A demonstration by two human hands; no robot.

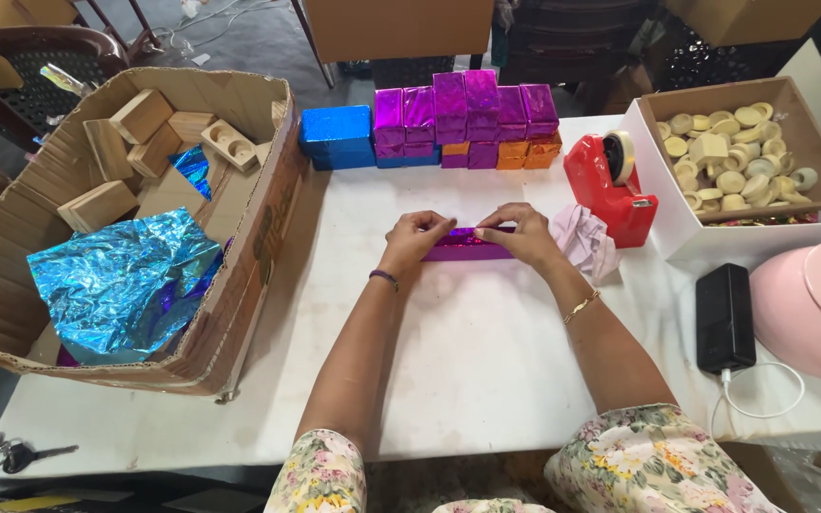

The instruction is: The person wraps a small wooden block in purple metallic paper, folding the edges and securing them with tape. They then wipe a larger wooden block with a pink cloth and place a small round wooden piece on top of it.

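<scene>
Bright even daylight, soft shadows; glare on blue foil [121, 275]; slight wide-angle bending at edges.

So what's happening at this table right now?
A person at a white table presses both hands on a long block wrapped in purple foil: the left hand at its left end, the right hand on its right part. Behind it stands a row of finished blocks in blue, purple and orange foil. A red tape dispenser sits to the right, and a cardboard box with bare wooden blocks and blue foil sheets to the left.
</scene>
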